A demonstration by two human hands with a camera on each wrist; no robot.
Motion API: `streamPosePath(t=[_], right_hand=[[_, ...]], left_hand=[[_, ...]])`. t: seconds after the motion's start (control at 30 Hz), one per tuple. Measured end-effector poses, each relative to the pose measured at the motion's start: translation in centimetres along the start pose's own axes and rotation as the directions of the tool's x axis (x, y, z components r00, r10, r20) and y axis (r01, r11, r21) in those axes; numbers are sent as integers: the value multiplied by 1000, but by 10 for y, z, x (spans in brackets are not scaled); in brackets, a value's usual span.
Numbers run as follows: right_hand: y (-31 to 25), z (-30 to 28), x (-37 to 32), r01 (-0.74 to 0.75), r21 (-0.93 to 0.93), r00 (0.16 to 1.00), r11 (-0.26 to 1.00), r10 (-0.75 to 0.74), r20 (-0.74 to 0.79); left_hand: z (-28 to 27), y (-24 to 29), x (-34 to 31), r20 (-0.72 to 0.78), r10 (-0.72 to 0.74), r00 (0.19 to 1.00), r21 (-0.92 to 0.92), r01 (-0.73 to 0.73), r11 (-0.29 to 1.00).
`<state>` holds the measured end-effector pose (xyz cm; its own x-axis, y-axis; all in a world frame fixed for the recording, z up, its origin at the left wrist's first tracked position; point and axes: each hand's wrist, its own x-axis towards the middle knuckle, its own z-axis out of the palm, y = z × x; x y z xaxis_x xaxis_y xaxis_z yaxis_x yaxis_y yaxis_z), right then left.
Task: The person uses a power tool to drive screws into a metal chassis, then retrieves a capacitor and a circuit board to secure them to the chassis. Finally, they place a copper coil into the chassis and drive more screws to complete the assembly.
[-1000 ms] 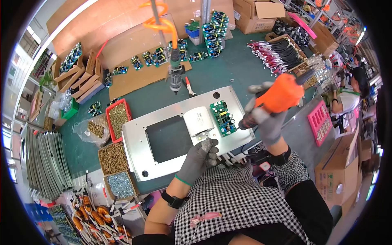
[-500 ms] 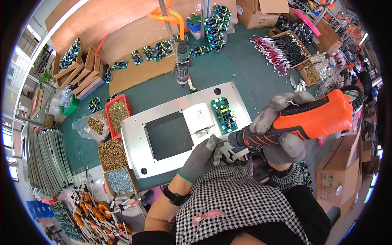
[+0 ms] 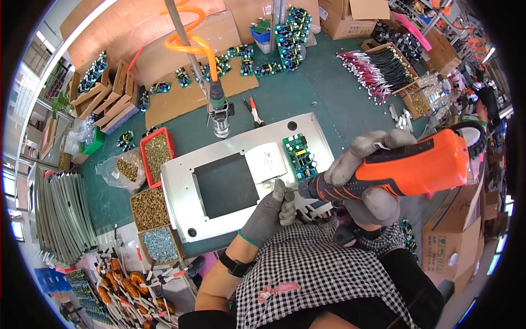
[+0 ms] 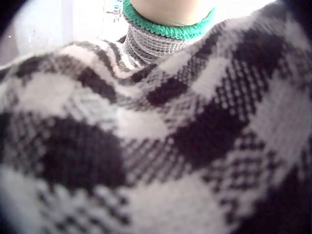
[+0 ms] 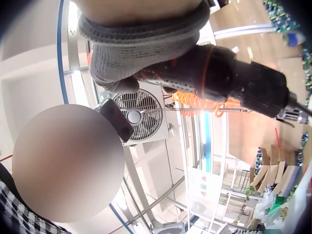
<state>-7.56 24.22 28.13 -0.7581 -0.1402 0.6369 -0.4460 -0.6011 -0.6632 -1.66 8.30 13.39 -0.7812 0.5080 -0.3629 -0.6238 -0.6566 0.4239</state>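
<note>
In the head view, my gloved right hand [image 3: 372, 205] grips an orange-and-black power screwdriver [image 3: 411, 170] tilted with its nose to the left. The right wrist view shows the tool's dark front end [image 5: 258, 83] under the grey glove. My gloved left hand [image 3: 268, 214] has its fingers curled, thumb and forefinger pinching at the bit's tip; what small thing lies between them I cannot tell. Both hands work over the near edge of a silver metal panel [image 3: 227, 216]. On it are a white cylindrical part [image 3: 267, 162] and a green circuit board [image 3: 298, 156]. Checked cloth [image 4: 146, 146] fills the left wrist view.
A second screwdriver [image 3: 220, 118] hangs on an orange coiled hose over the panel's back edge. Red-handled pliers [image 3: 254, 114] lie behind. Left are a red tray [image 3: 171, 143] and boxes of brass-coloured pieces [image 3: 149, 211] and silver screws [image 3: 161, 245]. Cable bundles [image 3: 378, 68] lie back right.
The right hand has brought the orange screwdriver down and turned it, its nose now at the left fingertips. The hanging screwdriver has swung right, then back left. The left hand stays near the panel's edge.
</note>
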Motion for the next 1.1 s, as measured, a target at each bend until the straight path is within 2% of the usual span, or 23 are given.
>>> streamPosePath(t=[0.07, 0.13, 0.17, 0.2, 0.27, 0.4, 0.53, 0.63, 0.73, 0.77, 0.87, 0.93, 1.03, 1.1], right_hand=[[11, -5, 9, 5, 34, 1000, 999, -5, 0], [24, -12, 19, 8, 74, 1000, 997, -7, -13], [30, -11, 27, 34, -59, 998, 998, -37, -46], [35, -11, 35, 57, -193, 995, 980, -72, -73], [50, -19, 48, -2, -179, 996, 984, -13, -83], [75, -28, 60, -147, -295, 978, 944, 95, -185], [87, -33, 62, -167, -294, 975, 941, 114, -189], [89, -33, 64, -157, -273, 980, 949, 117, -158], [83, -22, 68, -266, -327, 964, 907, 243, -111], [92, -24, 67, -227, -296, 974, 928, 221, -53], [105, -37, 61, -186, -452, 922, 872, 314, 227], [106, -34, 70, -229, -463, 917, 856, 350, 193], [100, -14, 90, -359, -383, 928, 851, 369, -51], [101, -16, 89, -373, -372, 927, 850, 354, -122]], left_hand=[[2, 2, 2, -42, 9, 999, -30, -11, 999], [11, 14, -6, 25, -33, 999, 32, 32, 999], [14, 19, -9, 57, -55, 997, 61, 52, 997], [17, 18, -9, 10, -53, 999, 93, 52, 994], [20, 10, -10, -82, -43, 996, 162, 56, 985], [4, 7, -20, -89, -5, 996, 147, 18, 989], [-3, 5, -22, -88, 17, 996, 144, -4, 990], [-5, 5, -21, -102, 6, 995, 126, 7, 992], [-5, 8, -17, -121, -16, 992, 84, 27, 996], [-3, 9, -17, -137, -27, 990, 68, 37, 997], [-4, 11, -17, -138, -52, 989, 64, 61, 996], [-3, 12, -18, -143, -64, 988, 61, 73, 995], [-3, 12, -19, -122, -62, 991, 54, 69, 996], [-4, 13, -19, -95, -48, 994, 41, 52, 998]])
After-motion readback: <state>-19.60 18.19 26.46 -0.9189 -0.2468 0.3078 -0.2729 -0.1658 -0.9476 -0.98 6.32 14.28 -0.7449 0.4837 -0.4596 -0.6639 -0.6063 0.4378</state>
